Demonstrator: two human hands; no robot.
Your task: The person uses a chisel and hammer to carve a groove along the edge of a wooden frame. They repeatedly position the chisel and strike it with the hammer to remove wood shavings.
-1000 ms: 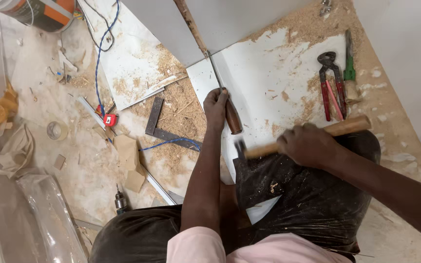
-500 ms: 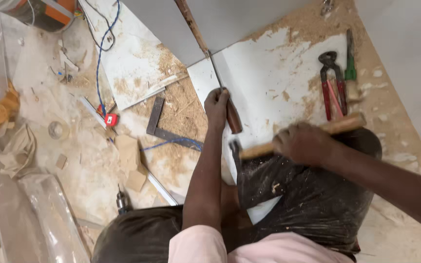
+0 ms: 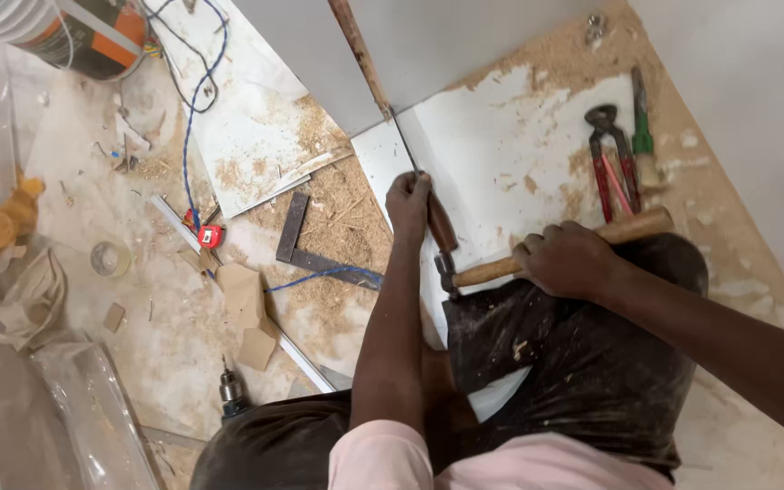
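Right, your left hand gripped the chisel, arm straight out, blade along the white board's left edge. Your right hand clutched the hammer, head touching the chisel butt. Pincers lay well apart, w/ open board between.

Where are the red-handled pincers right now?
In the head view, the red-handled pincers lie on the white board at upper right, beside a green-handled tool, just beyond the wooden hammer handle gripped by the right hand.
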